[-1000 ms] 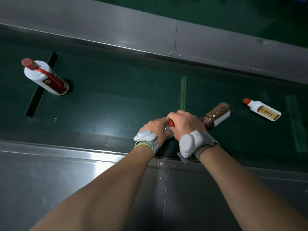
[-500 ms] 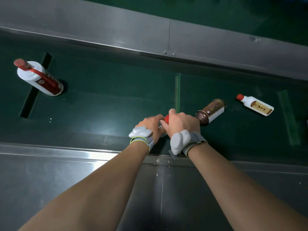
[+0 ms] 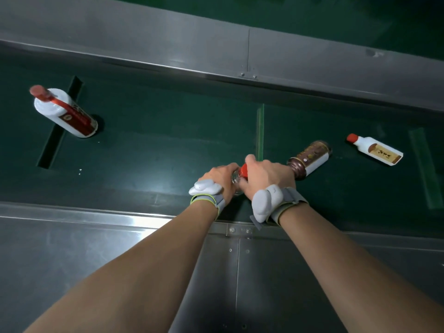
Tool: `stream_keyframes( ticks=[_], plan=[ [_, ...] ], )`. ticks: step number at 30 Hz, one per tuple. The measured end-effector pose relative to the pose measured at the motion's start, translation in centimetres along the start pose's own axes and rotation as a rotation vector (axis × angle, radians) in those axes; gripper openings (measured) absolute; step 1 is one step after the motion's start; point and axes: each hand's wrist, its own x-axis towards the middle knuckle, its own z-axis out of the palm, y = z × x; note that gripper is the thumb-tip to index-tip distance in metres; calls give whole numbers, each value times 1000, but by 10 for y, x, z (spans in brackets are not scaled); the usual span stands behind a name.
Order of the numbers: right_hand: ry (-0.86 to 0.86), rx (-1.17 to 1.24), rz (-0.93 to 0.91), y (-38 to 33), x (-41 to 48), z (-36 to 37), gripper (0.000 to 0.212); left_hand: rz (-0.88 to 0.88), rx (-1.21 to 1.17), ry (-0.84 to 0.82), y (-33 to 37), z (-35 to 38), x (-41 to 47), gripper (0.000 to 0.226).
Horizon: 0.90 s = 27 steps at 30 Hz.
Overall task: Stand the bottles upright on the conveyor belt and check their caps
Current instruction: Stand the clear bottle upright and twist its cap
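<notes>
Nearest, both hands meet on a clear bottle (image 3: 236,180) at the belt's (image 3: 168,150) near edge: the left hand (image 3: 219,177) wraps its body and the right hand (image 3: 265,175) closes over its red cap (image 3: 243,169). Just beyond the right hand lies a brown bottle (image 3: 310,158), a small white bottle (image 3: 376,150) lies farther right, and a tall white bottle (image 3: 64,111) stands far left.

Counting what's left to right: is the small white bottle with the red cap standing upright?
No, the small white red-capped bottle lies on its side on the green belt.
</notes>
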Motion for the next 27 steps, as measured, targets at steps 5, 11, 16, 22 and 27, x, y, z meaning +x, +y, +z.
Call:
stream_keyframes(
  ticks=[5,11,16,22,27],
  plan=[
    [7,1,4,-3,1,-4,31,5,-11,9,-2,3,2,16],
    [28,15,40,-4,0,-7,38,0,6,24,0,2,-2,19],
    [36,28,63,-4,-2,-11,43,3,21,30,0,3,-1,22],
    [26,25,38,-4,1,-14,36,4,17,36,0,2,0,20],
    [7,-4,56,-9,4,-9,37,7,-2,38,1,0,0,19]
  ],
)
